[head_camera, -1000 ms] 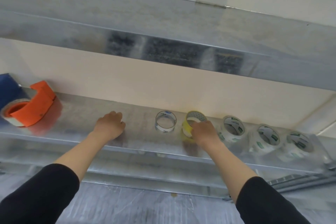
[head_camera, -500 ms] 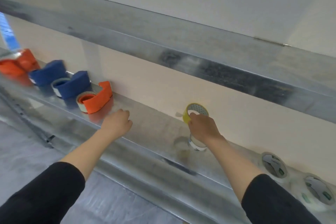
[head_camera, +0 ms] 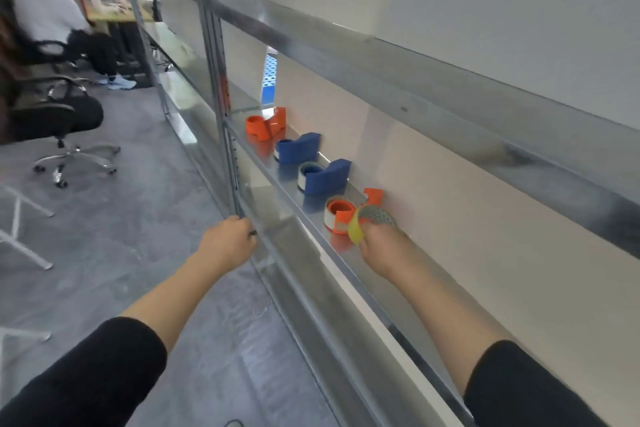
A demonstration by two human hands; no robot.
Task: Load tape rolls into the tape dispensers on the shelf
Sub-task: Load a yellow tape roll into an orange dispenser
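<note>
Just beside the nearest orange dispenser on the shelf, the right hand pinches the yellow tape roll, which should be squared to a free hub before pushing, while the left hand hangs curled, its grip unclear.

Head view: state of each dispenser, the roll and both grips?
far orange dispenser: no roll visible
far blue dispenser: white roll loaded
near blue dispenser: white roll loaded
near orange dispenser: white roll loaded
yellow roll: held, not loaded
right grip: holds yellow roll
left grip: curled at shelf rail, hold unclear
</note>
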